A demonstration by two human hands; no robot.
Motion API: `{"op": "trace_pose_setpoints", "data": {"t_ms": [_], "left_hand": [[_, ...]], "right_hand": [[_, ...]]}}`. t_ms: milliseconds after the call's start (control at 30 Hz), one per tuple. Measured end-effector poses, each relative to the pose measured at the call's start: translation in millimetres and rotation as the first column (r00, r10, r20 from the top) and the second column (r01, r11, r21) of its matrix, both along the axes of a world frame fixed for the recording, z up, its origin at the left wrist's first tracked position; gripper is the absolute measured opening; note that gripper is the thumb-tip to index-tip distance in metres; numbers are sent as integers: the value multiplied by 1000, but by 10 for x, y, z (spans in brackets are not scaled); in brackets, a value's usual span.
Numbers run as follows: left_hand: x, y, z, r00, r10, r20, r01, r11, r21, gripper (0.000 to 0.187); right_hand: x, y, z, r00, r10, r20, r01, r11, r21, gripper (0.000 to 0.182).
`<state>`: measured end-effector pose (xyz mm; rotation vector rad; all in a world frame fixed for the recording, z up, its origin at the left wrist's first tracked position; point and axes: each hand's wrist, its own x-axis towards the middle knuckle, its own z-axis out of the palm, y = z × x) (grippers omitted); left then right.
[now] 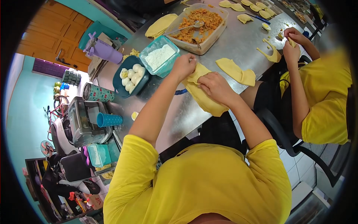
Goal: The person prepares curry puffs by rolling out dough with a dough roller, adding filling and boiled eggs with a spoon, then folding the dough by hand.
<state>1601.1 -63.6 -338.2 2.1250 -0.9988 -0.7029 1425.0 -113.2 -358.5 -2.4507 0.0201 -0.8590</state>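
Observation:
A rolled sheet of yellow dough (206,100) lies at the near edge of the metal table, its upper part folded over. My right hand (215,88) rests on this sheet with its fingers curled onto the fold. At the sheet's upper left corner is my left hand (184,67), fingers closed together; what they hold, if anything, is hidden. A teal container of white flour (160,58) stands just left of that hand. Beyond both hands, a clear tub of orange filling (197,28) has spoons in it. Another dough piece (236,71) lies to the right.
Peeled eggs fill a dark blue bowl (131,79) on the left, near a purple tumbler (106,50) and a blue dotted cup (109,120). More dough sheets (160,26) lie at the back. On the right, a co-worker's hands (292,43) hold dough. Filled pastries (261,8) sit farther off.

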Motion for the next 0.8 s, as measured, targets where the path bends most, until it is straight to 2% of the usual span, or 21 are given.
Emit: {"op": "trace_pose_setpoints", "data": {"t_ms": [33, 100, 167, 233, 267, 300, 333, 467, 533, 600, 633, 700, 733, 800], "left_hand": [[-37, 81, -21, 1000, 4, -3, -4, 1000, -5, 21], [-161, 340, -75, 998, -65, -6, 62, 975, -212, 28], [-413, 646, 34, 965, -141, 220, 212, 916, -339, 35], [-510, 893, -116, 869, -290, 401, 428, 848, -313, 43], [-582, 1015, -123, 809, -379, 450, 511, 831, -219, 50], [-711, 1137, -91, 790, -382, 480, 508, 845, -164, 56], [-793, 1193, -42, 779, -421, 465, 529, 840, -124, 54], [-1008, 1345, -237, 752, -317, 578, 552, 782, -289, 34], [-1151, 1433, -149, 734, -223, 641, 540, 764, -352, 28], [-1202, 1503, -100, 881, -385, 274, 461, 829, -317, 20], [-1249, 1545, 6, 881, -372, 294, 459, 824, -334, 20], [-1352, 1629, 262, 953, -302, 8, 262, 812, -521, 13], [-1348, 1675, 380, 954, -300, 17, 262, 805, -533, 13], [-1315, 1867, 529, 957, -199, -212, 64, 854, -517, 14]], "right_hand": [[-28, 13, 32, 1000, 4, -3, -4, 1000, -5, 6], [-110, 72, 88, 1000, -7, -27, 8, 1000, 21, 8], [-193, 131, 73, 999, -11, -50, 13, 999, 49, 9], [-311, 191, 122, 997, -31, -68, 40, 989, 145, 10], [-375, 216, 182, 998, -16, -59, 28, 976, 217, 12], [-442, 231, 223, 991, 7, -134, 40, 939, 342, 13], [-513, 249, 258, 978, 41, -206, 60, 886, 460, 14], [-713, 381, 446, 971, 72, -227, 40, 891, 452, 13], [-774, 453, 620, 955, 118, -271, 62, 817, 573, 13], [-781, 511, 766, 952, 115, -285, 74, 815, 575, 13], [-779, 550, 861, 956, 136, -261, 40, 818, 574, 14], [-739, 627, 1036, 965, 184, -185, -48, 823, 566, 14], [-689, 665, 1121, 966, 183, -184, -52, 831, 554, 14], [-575, 748, 1299, 952, 244, -184, -98, 815, 572, 14]]}}
